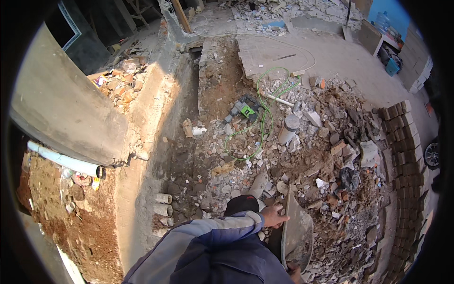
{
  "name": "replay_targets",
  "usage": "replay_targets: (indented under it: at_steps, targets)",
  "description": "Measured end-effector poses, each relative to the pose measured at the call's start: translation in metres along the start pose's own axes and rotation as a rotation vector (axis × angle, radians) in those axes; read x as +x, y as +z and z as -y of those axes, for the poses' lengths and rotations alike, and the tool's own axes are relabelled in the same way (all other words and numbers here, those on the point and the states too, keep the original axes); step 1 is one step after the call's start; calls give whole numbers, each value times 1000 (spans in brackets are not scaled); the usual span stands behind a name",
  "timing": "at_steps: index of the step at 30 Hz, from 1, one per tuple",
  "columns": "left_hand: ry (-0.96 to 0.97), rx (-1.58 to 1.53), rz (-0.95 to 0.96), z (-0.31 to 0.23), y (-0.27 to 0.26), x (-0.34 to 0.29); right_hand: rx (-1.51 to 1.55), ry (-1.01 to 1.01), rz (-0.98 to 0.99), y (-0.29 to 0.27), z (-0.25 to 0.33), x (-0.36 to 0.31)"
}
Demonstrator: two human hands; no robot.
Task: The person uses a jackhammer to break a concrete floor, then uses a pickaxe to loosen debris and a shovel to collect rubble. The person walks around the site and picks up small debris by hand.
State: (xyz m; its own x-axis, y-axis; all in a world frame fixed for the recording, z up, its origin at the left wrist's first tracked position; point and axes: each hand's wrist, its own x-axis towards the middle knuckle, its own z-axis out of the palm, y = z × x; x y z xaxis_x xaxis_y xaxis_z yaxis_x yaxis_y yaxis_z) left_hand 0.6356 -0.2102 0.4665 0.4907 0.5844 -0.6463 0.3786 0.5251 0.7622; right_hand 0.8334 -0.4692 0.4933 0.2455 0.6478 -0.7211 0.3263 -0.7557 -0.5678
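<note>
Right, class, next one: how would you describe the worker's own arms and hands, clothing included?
The left sleeve is long, in dark blue with a broad grey panel and a paler strip, ending in a blue-grey cuff at the wrist. The left hand and right hand show no gloves. The right sleeve can't be made out clearly.

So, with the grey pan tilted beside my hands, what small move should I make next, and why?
Perhaps tip the grey pan slowly toward level. It stands steeply tilted, with the left hand at its left rim and the right hand, only partly visible, near its lower end; uneven rubble lies to its right, so a levelled pan might steady easier.
</note>
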Motion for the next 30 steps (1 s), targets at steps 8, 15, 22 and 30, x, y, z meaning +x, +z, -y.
replay_targets:
  at_steps: [8, 15, 22, 30]
  targets:
    - [-85, 253, -876, 230, -117, -107, -224, -432, -101, -58, 19, 68]
    - [-692, 503, -354, 393, -86, -192, -335, -398, -182, -57, 85, 155]
    - [-702, -141, -670, 383, -77, -175, -712, -372, -235, -20, 189, 286]
    - [-318, -463, -994, 240, -238, -175, -575, -542, -214, 1, 300, 370]
